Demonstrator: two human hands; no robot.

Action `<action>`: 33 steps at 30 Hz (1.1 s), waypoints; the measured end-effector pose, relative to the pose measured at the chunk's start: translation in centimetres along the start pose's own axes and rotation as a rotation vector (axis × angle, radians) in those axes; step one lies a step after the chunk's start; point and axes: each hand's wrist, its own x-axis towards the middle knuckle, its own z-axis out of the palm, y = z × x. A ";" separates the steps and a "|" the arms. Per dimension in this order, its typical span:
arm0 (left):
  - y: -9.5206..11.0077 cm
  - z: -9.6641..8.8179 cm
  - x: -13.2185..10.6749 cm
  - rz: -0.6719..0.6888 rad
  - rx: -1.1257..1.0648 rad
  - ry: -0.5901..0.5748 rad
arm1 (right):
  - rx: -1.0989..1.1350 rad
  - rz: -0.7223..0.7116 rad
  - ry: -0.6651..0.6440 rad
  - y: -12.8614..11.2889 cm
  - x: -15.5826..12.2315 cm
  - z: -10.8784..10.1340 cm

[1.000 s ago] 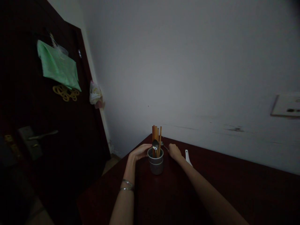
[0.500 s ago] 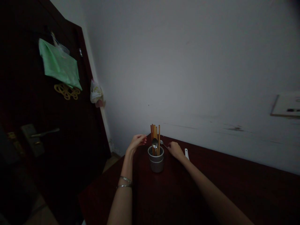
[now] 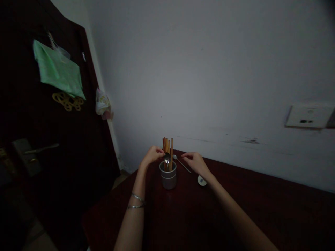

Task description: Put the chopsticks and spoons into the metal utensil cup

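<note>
A grey metal cup (image 3: 168, 181) stands on the dark red table, holding several wooden chopsticks (image 3: 171, 150) and an upright metal spoon (image 3: 167, 158), bowl upward. My left hand (image 3: 154, 154), with two bracelets on its wrist, pinches the edge of that spoon's bowl with its fingertips. To the right of the cup lies a long-handled metal spoon (image 3: 184, 166), flat on the table. Just beyond its handle my right hand (image 3: 194, 161) hovers with fingers apart, holding nothing. Under my right wrist is a white spoon (image 3: 201, 181), its handle hidden by the arm.
The table (image 3: 183, 216) meets a pale wall (image 3: 209, 87) at the back, with a socket plate (image 3: 309, 116) at right. On the left is a dark door (image 3: 86, 146) with a lever handle and a green cloth (image 3: 59, 71); a plastic bag (image 3: 102, 103) hangs beside it.
My right hand has let go of the long-handled spoon, which now lies on the table. My left hand has moved in to the spoon in the cup. The view has shifted slightly right.
</note>
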 end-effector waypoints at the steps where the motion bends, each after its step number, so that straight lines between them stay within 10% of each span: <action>1: 0.0 0.1 0.0 0.000 0.012 0.001 | -0.003 -0.008 0.004 -0.3 -0.2 -0.3; 11: 1.1 0.2 -0.1 0.101 0.028 0.110 | 0.066 -0.074 0.038 -2.1 -0.7 -1.9; 20: 6.0 -1.6 -2.3 0.390 -0.034 0.601 | 0.239 -0.145 0.028 -3.4 -1.2 -0.9; 33: 9.3 0.7 -3.7 0.358 -0.199 0.249 | 0.685 0.159 -0.175 -5.8 -3.9 -3.3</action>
